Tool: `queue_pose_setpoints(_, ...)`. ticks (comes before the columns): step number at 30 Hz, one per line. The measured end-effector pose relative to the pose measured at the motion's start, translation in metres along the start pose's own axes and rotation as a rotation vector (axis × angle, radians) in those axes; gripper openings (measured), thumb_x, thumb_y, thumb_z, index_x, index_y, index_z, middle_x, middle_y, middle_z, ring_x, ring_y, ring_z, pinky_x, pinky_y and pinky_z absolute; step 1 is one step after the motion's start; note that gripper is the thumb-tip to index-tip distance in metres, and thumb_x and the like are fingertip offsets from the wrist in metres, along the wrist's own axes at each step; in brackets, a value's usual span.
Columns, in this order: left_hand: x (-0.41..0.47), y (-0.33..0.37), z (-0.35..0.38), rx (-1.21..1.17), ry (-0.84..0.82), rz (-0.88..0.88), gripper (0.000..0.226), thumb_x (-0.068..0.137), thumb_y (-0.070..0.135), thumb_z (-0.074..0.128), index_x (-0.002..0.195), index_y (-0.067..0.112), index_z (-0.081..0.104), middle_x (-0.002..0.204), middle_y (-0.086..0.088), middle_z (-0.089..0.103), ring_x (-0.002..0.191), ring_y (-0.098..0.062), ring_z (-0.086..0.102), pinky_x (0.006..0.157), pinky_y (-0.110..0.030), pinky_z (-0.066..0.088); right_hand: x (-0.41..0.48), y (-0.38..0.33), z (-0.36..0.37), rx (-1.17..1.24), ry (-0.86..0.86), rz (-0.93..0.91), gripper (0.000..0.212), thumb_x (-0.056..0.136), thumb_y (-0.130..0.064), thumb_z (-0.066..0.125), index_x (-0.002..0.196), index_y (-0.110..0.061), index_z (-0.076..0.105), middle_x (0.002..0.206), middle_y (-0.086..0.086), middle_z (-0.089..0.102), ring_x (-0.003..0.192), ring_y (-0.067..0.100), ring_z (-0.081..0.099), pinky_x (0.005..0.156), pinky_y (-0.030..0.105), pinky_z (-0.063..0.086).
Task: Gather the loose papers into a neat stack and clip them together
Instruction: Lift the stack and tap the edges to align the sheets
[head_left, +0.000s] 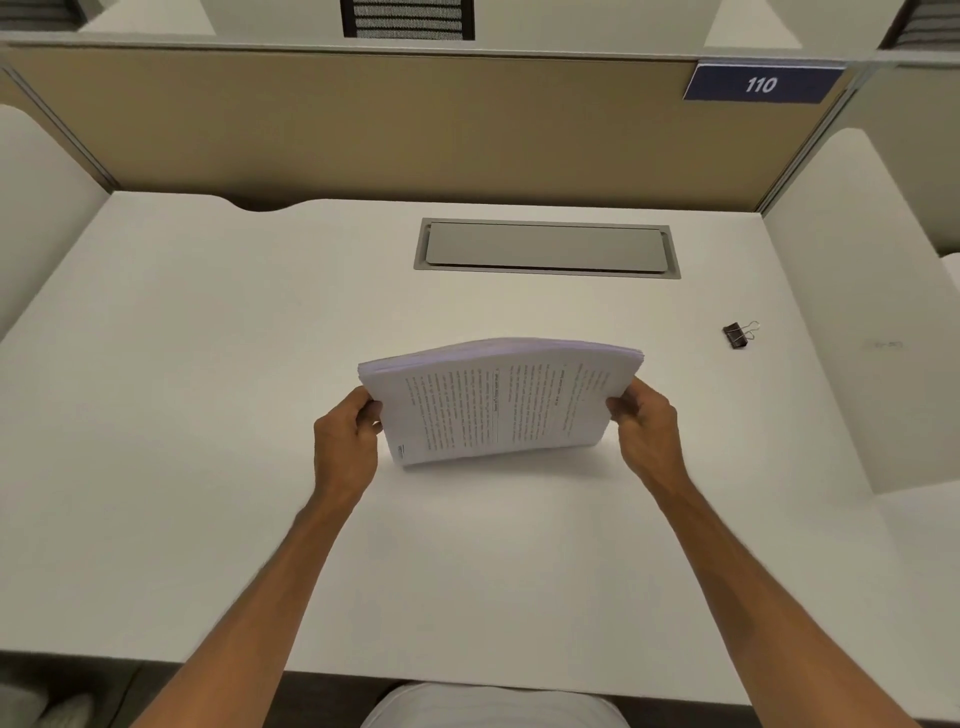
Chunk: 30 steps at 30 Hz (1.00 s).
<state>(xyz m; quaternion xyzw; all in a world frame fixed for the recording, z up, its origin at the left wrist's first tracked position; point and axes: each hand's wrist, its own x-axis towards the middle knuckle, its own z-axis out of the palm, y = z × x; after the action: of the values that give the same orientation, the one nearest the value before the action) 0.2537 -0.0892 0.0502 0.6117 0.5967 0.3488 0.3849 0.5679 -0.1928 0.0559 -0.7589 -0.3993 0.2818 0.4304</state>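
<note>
A stack of printed white papers (498, 402) stands on its long edge on the white desk (208, 338), tilted toward me and bowed slightly at the top. My left hand (348, 441) grips its left edge and my right hand (647, 421) grips its right edge. A black binder clip (736, 334) with silver handles lies on the desk to the far right, well apart from the stack and both hands.
A grey rectangular cable hatch (545, 248) is set into the desk behind the papers. A tan partition (363, 124) with a blue sign reading 110 (761, 83) closes off the back. White side panels flank the desk.
</note>
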Motion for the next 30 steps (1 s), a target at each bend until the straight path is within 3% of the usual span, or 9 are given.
queue_pose_setpoints(3, 0.001, 0.008, -0.007, -0.107, -0.025, -0.063, 0.039, 0.096, -0.01, 0.045, 0.102, 0.021, 0.068, 0.09, 0.003, 0.071, 0.083, -0.014, 0.069, 0.073, -0.015, 0.058, 0.007, -0.012, -0.022, 0.005, -0.085, -0.105, 0.043, 0.092, 0.011, 0.05, 0.113, -0.02, 0.071, 0.104, -0.006, 0.075, 0.101, 0.016, 0.071, 0.087, 0.03, 0.057)
queue_pose_setpoints(6, -0.001, 0.009, -0.01, -0.148, -0.104, -0.17, 0.039, 0.098, -0.006, 0.047, 0.102, 0.025, 0.07, 0.091, 0.008, 0.076, 0.076, -0.008, 0.074, 0.069, -0.023, 0.062, 0.012, -0.039, -0.045, -0.033, -0.176, -0.196, 0.042, 0.092, 0.01, 0.055, 0.102, -0.026, 0.073, 0.095, -0.02, 0.075, 0.087, -0.003, 0.07, 0.074, 0.017, 0.055)
queue_pose_setpoints(9, -0.006, 0.002, -0.007, -0.201, -0.234, -0.331, 0.031, 0.099, -0.004, 0.048, 0.102, 0.018, 0.07, 0.092, -0.002, 0.077, 0.078, -0.016, 0.074, 0.083, -0.042, 0.062, 0.018, -0.073, -0.064, -0.152, -0.269, -0.243, 0.034, 0.092, 0.007, 0.058, 0.098, -0.022, 0.076, 0.09, -0.011, 0.075, 0.079, 0.0, 0.069, 0.069, 0.012, 0.05)
queue_pose_setpoints(12, -0.009, 0.001, -0.003, -0.138, -0.173, -0.398, 0.036, 0.095, -0.002, 0.053, 0.125, 0.017, 0.06, 0.123, -0.007, 0.067, 0.104, -0.023, 0.068, 0.099, -0.043, 0.052, 0.023, -0.099, -0.076, -0.34, -0.354, -0.257, 0.029, 0.095, 0.0, 0.058, 0.1, -0.019, 0.079, 0.091, -0.006, 0.075, 0.08, 0.014, 0.071, 0.065, 0.019, 0.051)
queue_pose_setpoints(16, -0.026, 0.046, 0.001, 0.001, 0.255, -0.028, 0.058, 0.083, -0.011, 0.055, 0.136, 0.013, 0.051, 0.135, -0.002, 0.056, 0.127, -0.02, 0.05, 0.102, -0.03, 0.039, 0.034, -0.121, -0.088, -0.576, -0.48, -0.269, 0.029, 0.096, -0.006, 0.057, 0.097, -0.025, 0.079, 0.092, -0.008, 0.074, 0.075, 0.008, 0.069, 0.059, 0.017, 0.048)
queue_pose_setpoints(19, -0.034, 0.093, 0.016, -0.114, -0.041, 0.27, 0.048, 0.089, 0.012, 0.068, 0.136, 0.013, 0.054, 0.134, 0.001, 0.059, 0.123, -0.012, 0.057, 0.104, -0.025, 0.045, 0.042, -0.133, -0.088, -0.676, -0.584, -0.282, 0.028, 0.094, -0.006, 0.058, 0.097, -0.025, 0.078, 0.093, -0.009, 0.075, 0.077, 0.008, 0.07, 0.063, 0.02, 0.054)
queue_pose_setpoints(22, -0.035, 0.127, 0.034, -0.075, -0.456, 0.246, 0.056, 0.089, 0.038, 0.071, 0.14, 0.026, 0.054, 0.132, 0.012, 0.063, 0.114, -0.004, 0.064, 0.094, -0.019, 0.052, 0.048, -0.143, -0.082, -0.749, -0.656, -0.31, 0.031, 0.092, -0.003, 0.058, 0.093, -0.027, 0.078, 0.086, -0.013, 0.073, 0.075, 0.006, 0.07, 0.062, 0.019, 0.05)
queue_pose_setpoints(27, -0.027, 0.138, 0.051, -0.025, -0.359, 0.305, 0.017, 0.092, 0.03, 0.07, 0.109, 0.029, 0.072, 0.095, 0.018, 0.073, 0.08, 0.0, 0.072, 0.072, -0.015, 0.058, 0.053, -0.156, -0.074, -0.823, -0.732, -0.314, 0.031, 0.091, -0.002, 0.058, 0.087, -0.029, 0.073, 0.078, -0.018, 0.069, 0.074, 0.004, 0.067, 0.064, 0.018, 0.045)
queue_pose_setpoints(30, -0.021, 0.136, 0.053, -0.083, -0.274, 0.238, 0.011, 0.091, 0.021, 0.072, 0.099, 0.029, 0.073, 0.087, 0.019, 0.071, 0.073, 0.003, 0.072, 0.066, -0.011, 0.056, 0.052, -0.155, -0.074, -0.794, -0.679, -0.326, 0.016, 0.094, -0.012, 0.062, 0.097, -0.025, 0.071, 0.095, -0.007, 0.073, 0.088, 0.014, 0.07, 0.072, 0.025, 0.05)
